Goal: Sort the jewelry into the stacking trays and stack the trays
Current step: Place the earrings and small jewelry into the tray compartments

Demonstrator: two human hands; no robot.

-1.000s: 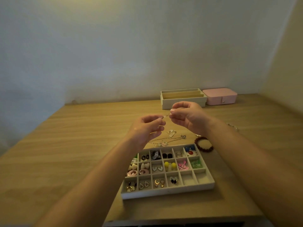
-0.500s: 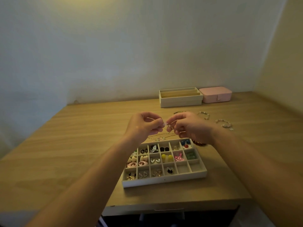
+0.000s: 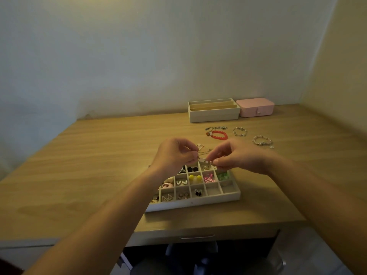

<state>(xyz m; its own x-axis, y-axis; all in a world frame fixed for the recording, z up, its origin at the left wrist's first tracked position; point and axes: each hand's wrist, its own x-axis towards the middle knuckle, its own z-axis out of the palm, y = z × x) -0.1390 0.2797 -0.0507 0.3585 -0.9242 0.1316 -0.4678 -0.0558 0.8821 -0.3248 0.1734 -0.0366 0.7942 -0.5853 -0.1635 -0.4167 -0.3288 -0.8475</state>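
Note:
A white compartment tray [image 3: 200, 203] lies near the table's front edge, most cells holding earrings. Above its far end, my left hand [image 3: 174, 155] and my right hand [image 3: 236, 155] both pinch a thin chain necklace [image 3: 204, 160] stretched between their fingertips. More thin chains [image 3: 203, 148] lie on the table just behind the hands. A red bead bracelet [image 3: 219, 135], a silver bracelet [image 3: 216, 128] and two pale bead bracelets [image 3: 240, 132] [image 3: 262, 140] lie further back. Stacked empty trays [image 3: 213, 114] stand by the wall.
A pink jewelry box [image 3: 256, 107] sits right of the stacked trays against the wall. The wooden table [image 3: 89, 165] stretches wide to the left. Its front edge with a drawer handle [image 3: 196, 237] is close below the compartment tray.
Both hands have come down and closer to me, now over the tray's far end, still pinching the chain. The view has tilted, uncovering the bracelets behind.

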